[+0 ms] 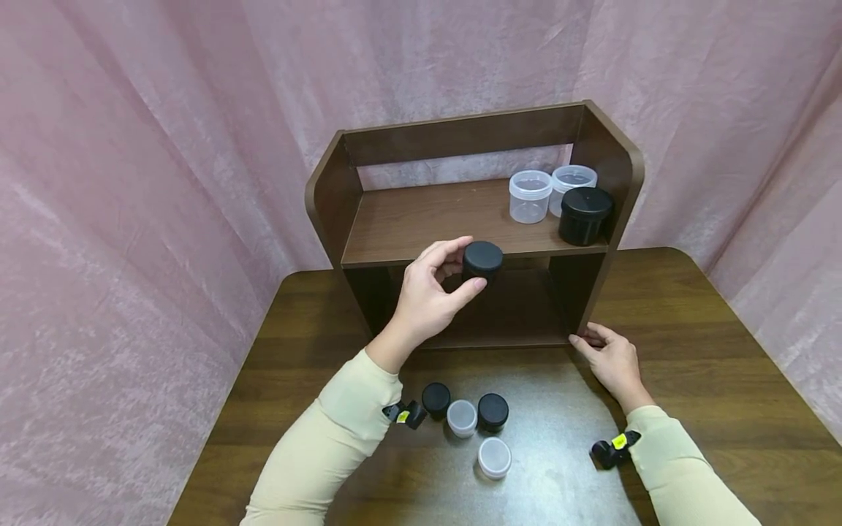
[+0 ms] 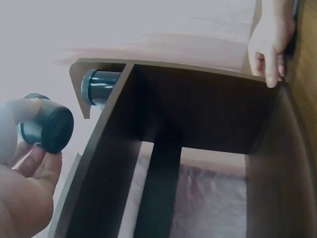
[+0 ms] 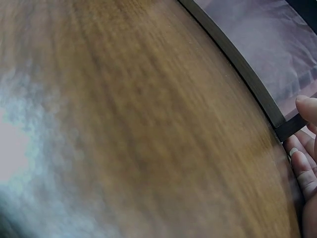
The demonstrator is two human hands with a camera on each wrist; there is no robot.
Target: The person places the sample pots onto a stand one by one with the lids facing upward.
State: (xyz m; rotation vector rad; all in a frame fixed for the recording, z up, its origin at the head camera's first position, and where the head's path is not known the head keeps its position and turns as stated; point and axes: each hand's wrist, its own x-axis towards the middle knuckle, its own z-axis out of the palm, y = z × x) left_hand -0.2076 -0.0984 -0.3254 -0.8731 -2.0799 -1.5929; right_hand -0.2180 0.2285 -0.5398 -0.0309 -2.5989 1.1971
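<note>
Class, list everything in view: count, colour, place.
Shelf unit: 1, brown, on table
Table: 1, brown, before curtain
Curtain: 1, pink, behind
Tubs: 2, clear, upper shelf, right
Large tub: 1, black, upper shelf, right
Held jar: 1, black, before shelf unit
Dark jars: 2, black, on table
Pale jars: 2, translucent, on table
Wrist cameras: 2, black, on sleeves
Sleeves: 2, cream, lower foreground
Left hand: 1, gripping held jar
Right hand: 1, pinching shelf unit's lower corner
</note>
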